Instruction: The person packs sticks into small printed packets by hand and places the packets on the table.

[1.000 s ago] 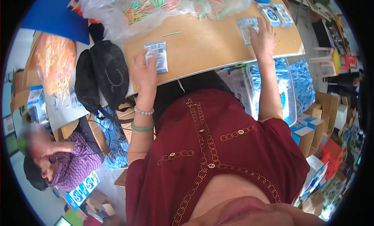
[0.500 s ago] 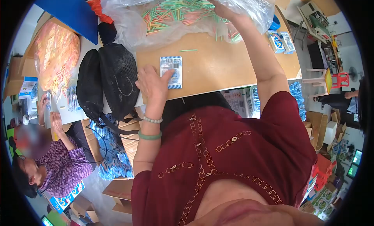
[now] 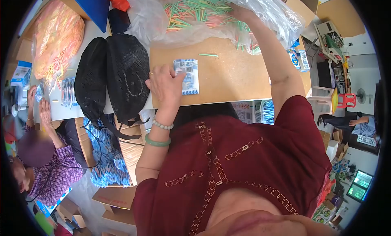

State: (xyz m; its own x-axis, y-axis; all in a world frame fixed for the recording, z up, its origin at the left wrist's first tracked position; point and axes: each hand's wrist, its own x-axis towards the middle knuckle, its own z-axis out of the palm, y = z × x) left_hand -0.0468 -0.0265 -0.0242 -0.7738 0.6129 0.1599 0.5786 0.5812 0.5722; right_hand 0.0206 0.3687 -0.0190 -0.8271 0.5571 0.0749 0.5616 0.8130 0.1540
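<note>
My left hand (image 3: 165, 84) rests at the table's near edge, fingers loosely apart, thumb lying on a small blue-and-white printed packet (image 3: 190, 83). The packet lies flat with a barcode side up. My right hand (image 3: 243, 14) reaches into a large clear plastic bag (image 3: 142, 22) at the far side. Its fingertips are hidden among a heap of thin green, orange and red sticks (image 3: 199, 10), so I cannot see what they hold. One loose green stick (image 3: 208, 55) lies on the tabletop beyond the packet.
A black mesh bag (image 3: 126, 77) stands left of my left hand. Further left, another person's hands (image 3: 45, 114) work beside a second bag of sticks (image 3: 57, 40). Blue boxes (image 3: 294, 59) stand at the table's right end. Below left is a carton of blue packets (image 3: 108, 154).
The view has shifted a little, so the table sits further right and lower. My left thumb stays on the packet, and my right hand is still in the stick heap.
</note>
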